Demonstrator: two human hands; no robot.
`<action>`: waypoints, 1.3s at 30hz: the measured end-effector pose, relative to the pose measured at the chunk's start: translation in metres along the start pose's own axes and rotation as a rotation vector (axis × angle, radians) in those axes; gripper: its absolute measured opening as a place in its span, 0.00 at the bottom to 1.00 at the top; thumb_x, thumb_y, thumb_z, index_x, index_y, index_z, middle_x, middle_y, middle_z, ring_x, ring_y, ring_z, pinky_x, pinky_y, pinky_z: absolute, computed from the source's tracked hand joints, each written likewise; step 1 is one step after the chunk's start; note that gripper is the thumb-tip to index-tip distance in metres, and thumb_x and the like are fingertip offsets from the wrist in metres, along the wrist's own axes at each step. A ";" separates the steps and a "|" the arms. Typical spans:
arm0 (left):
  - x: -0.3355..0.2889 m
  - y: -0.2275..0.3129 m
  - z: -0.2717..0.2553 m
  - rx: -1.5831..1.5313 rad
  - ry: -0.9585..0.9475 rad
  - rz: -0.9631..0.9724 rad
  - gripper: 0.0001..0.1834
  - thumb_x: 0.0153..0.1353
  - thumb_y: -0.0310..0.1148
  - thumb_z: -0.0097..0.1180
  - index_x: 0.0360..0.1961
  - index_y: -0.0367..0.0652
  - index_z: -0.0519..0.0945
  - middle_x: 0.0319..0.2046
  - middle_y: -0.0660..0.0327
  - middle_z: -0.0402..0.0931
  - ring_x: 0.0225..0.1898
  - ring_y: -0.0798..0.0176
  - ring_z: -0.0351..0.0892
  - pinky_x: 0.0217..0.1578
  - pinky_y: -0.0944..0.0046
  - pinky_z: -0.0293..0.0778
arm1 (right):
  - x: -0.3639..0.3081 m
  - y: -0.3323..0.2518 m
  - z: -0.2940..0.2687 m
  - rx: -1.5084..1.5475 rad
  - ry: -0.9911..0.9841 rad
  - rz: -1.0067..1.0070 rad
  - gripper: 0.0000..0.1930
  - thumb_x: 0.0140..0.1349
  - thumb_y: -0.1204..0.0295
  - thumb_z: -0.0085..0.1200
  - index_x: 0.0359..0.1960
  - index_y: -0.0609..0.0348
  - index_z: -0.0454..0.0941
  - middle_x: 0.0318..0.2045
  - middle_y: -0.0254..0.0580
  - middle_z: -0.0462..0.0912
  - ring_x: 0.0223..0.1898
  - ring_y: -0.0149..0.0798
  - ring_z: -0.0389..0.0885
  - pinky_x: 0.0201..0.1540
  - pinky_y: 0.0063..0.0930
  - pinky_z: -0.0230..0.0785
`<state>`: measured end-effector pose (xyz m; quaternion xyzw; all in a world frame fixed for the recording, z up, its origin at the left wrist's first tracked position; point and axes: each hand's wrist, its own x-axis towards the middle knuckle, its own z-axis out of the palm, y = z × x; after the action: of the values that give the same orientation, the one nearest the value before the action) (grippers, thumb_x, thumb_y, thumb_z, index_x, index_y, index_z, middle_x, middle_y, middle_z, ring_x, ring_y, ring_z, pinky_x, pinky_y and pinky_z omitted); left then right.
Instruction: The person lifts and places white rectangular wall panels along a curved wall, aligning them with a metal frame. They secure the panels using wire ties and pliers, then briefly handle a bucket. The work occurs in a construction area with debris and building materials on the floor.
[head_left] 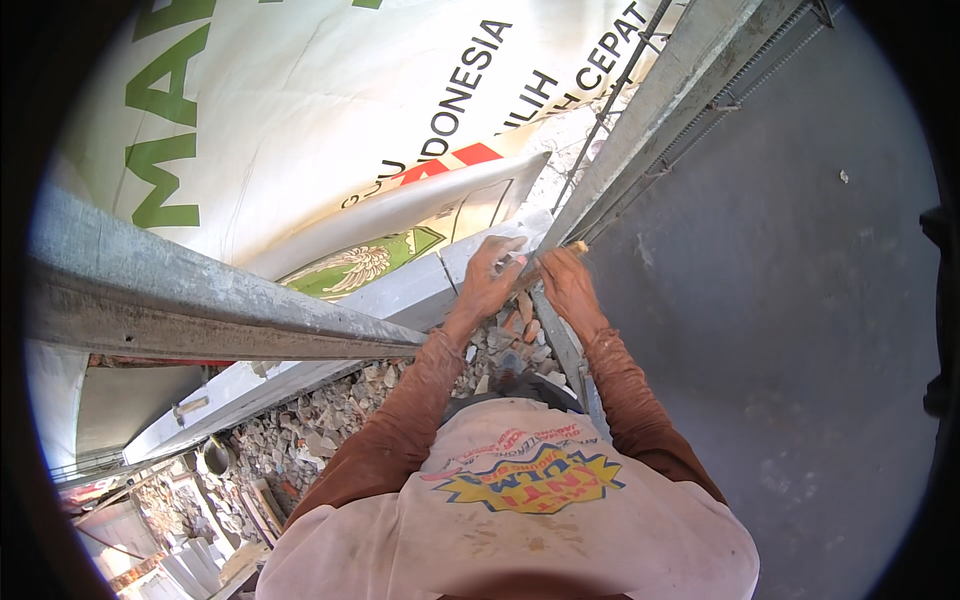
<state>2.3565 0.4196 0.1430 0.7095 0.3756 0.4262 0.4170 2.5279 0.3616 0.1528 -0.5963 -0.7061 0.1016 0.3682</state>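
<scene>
Brown sleeves [397, 415] reach forward; left hand [487, 278] and right hand [570, 287] curl, fingers' grip unclear, beside a metal beam [650, 125] slanting up-right.

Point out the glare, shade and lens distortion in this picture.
Head view: the white banner is bright, nearly washed out in places; head view: the grey surface at right is far darker; head view: the left metal beam looks bowed by the fisheye; head view: the left hand and right hand look fairly sharp.
</scene>
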 end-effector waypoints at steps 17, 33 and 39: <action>0.071 -0.024 0.030 -0.613 0.208 -0.403 0.17 0.75 0.35 0.46 0.50 0.31 0.80 0.33 0.58 0.80 0.33 0.64 0.82 0.38 0.67 0.80 | 0.029 0.000 0.023 0.101 0.194 0.087 0.10 0.63 0.76 0.54 0.45 0.64 0.79 0.43 0.54 0.81 0.46 0.57 0.80 0.48 0.43 0.74; 0.171 0.004 0.080 0.124 0.002 -0.147 0.12 0.60 0.30 0.61 0.42 0.34 0.86 0.29 0.51 0.83 0.28 0.60 0.84 0.33 0.61 0.76 | -0.031 0.084 -0.055 0.234 0.428 0.620 0.12 0.62 0.72 0.54 0.43 0.65 0.84 0.35 0.52 0.85 0.31 0.42 0.82 0.37 0.33 0.72; 0.185 -0.023 0.097 0.133 0.001 0.066 0.13 0.54 0.31 0.64 0.39 0.34 0.85 0.26 0.54 0.85 0.30 0.61 0.84 0.36 0.59 0.78 | -0.008 0.106 -0.047 0.422 0.450 0.655 0.12 0.62 0.73 0.53 0.42 0.67 0.84 0.31 0.49 0.86 0.32 0.37 0.83 0.38 0.31 0.74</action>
<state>2.5072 0.5658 0.1475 0.7474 0.3797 0.4141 0.3545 2.6397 0.3688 0.1209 -0.7074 -0.3463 0.2222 0.5747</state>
